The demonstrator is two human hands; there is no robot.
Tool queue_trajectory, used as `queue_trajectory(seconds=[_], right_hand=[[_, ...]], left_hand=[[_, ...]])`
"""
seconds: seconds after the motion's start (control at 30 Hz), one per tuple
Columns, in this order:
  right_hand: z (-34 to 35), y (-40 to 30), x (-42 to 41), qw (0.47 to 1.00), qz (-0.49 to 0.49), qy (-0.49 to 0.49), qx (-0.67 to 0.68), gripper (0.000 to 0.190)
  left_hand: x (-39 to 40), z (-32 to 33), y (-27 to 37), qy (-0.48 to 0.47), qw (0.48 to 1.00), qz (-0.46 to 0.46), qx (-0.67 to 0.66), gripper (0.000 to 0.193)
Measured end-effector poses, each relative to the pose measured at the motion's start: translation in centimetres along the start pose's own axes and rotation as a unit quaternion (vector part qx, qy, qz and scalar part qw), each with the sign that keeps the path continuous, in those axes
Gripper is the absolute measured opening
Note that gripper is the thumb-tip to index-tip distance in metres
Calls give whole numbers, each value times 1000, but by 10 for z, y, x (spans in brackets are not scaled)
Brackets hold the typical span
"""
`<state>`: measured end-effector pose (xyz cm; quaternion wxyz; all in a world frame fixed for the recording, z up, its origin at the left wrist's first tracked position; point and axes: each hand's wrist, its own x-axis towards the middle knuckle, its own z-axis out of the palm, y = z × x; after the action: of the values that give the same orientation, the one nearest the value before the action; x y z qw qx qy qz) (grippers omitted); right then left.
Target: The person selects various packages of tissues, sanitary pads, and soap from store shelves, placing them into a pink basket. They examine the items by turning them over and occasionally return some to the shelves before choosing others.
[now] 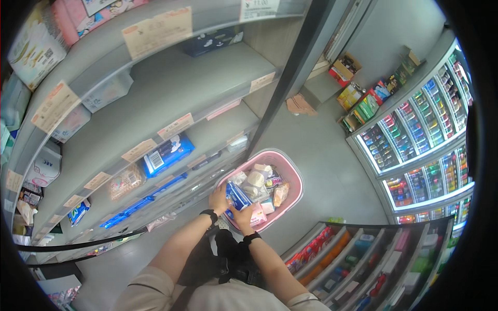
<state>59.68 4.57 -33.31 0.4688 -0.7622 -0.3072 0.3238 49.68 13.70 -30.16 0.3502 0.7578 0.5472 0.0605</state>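
Note:
A pink plastic basket (294, 182) stands in front of me, filled with several packaged goods. Over its near left side, my left hand (218, 201) grips the left edge of a blue plastic package (238, 196). My right hand (242, 218) holds the lower end of that same package. Beside my right fingers lies a pink package (258, 215). Deeper in the basket are a beige-and-grey package (257, 179), a dark packet with bright lettering (274, 181) and an orange-brown packet (281, 194). My hands partly hide the blue package.
Tall shelving (167, 89) with price tags rises on the left, bearing a blue pack (169, 154) and a beige pack (126, 181). A second shelf unit (350, 268) stands at lower right. Lit drinks coolers (420, 116) line the right; cartons (362, 109) and flattened cardboard (301, 105) sit on the floor.

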Motion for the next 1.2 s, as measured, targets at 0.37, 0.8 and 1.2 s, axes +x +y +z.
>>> queue_trajectory(seconds=[0.37,0.8,1.2], right_hand=[[-34,-71,5,967,-89,36,-234,107],[4,-28,16,725,-299,-227,-577,59],[21,-2,20,692,-281,-246,-618,59]], left_hand=[[-69,-22,-65,105,976,-13,-192,41],[-246,-148,-164,131,884,-166,-417,23],[-366,-218,-154,309,761,-260,-508,22]])
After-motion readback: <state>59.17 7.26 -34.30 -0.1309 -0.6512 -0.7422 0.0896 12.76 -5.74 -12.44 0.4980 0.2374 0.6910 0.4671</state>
